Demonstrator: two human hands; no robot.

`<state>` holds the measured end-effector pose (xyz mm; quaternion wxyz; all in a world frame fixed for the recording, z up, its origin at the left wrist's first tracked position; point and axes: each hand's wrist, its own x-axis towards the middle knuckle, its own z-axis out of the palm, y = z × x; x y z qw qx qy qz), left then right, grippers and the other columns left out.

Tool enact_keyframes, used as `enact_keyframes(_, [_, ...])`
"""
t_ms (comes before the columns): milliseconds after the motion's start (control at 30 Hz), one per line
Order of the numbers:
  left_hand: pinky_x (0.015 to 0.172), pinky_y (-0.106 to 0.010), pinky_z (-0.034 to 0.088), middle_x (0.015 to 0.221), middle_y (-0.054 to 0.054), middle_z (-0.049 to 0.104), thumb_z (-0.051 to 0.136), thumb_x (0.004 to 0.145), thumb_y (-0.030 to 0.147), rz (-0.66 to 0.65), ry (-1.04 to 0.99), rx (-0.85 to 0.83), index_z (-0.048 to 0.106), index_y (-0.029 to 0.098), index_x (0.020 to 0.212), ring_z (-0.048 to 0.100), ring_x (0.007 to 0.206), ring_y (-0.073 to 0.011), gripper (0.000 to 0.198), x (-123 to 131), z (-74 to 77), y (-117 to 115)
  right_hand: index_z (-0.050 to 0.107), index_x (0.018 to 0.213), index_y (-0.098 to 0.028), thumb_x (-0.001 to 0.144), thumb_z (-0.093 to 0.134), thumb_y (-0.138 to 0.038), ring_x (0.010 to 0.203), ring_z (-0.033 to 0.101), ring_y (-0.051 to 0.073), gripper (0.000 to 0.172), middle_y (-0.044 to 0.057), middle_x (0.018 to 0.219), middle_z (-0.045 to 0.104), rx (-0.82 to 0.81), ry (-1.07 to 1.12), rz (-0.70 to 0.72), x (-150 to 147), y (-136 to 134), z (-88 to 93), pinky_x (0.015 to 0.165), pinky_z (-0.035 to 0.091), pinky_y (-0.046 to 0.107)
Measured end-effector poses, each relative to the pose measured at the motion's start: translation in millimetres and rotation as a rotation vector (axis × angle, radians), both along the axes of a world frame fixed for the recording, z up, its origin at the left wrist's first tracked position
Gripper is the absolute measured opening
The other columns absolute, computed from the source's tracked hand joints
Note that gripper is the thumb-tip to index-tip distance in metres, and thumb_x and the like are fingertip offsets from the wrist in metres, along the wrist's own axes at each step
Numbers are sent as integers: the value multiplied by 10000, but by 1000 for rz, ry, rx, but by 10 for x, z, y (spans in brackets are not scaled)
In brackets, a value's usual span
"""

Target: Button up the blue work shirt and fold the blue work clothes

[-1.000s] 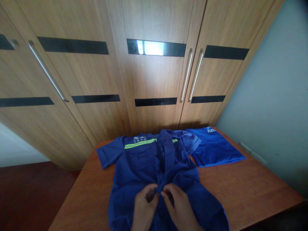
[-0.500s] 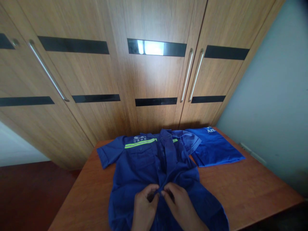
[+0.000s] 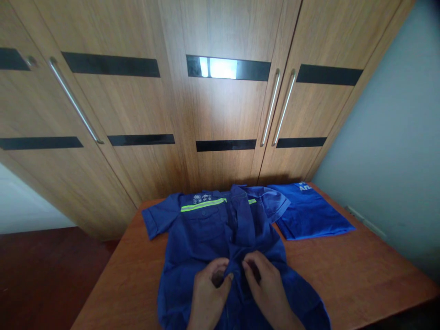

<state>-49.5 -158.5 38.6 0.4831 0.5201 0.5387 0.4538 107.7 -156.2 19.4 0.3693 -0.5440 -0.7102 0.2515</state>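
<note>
A dark blue short-sleeved work shirt (image 3: 187,254) lies front up, its collar at the far side. A yellow-green reflective stripe (image 3: 202,205) crosses its chest, with white lettering above. My left hand (image 3: 210,291) pinches the shirt's front edge between thumb and fingers, near the middle of the button placket. Just to the right, my right hand (image 3: 267,286) grips a fold of the other front panel, thumb and fingertips closed on the cloth. Whether a button is between the fingers is too small to tell.
A folded bright blue garment (image 3: 312,215) with white letters lies at the back right, touching the shirt's sleeve. Beneath both is a reddish-brown wooden table (image 3: 364,270). Behind stands a wooden wardrobe (image 3: 227,110) with long metal handles; a pale wall (image 3: 385,151) is on the right.
My right hand has moved slightly right and up, widening the gap between the hands. My left hand keeps its pinch on the shirt. The whole view has shifted a little.
</note>
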Motion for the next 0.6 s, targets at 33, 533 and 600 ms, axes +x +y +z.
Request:
enact_keyframes(33, [701,-264,549,793,-53,739,633,740,246,1,9,9,691,172,887,694,728,-196,175,0,-2,7,580,895,-218,937,432,-223,756,592,160,154,23,826,616,16,15,18,11,-12,51,690,436,256])
enact_keyframes(533, [740,-259,553,865,-53,751,632,772,268,25,89,77,703,191,904,705,789,-206,169,1,-158,-53,556,804,-204,941,433,-351,718,543,156,236,9,748,569,-186,193,55,-43,-58,88,670,387,265])
enact_keyframes(600, [741,-268,554,855,-57,750,639,776,301,22,24,50,695,182,897,703,787,-210,179,10,-184,-55,535,765,-198,915,450,-465,612,480,132,318,-14,659,503,-335,416,21,-87,-60,26,567,357,241])
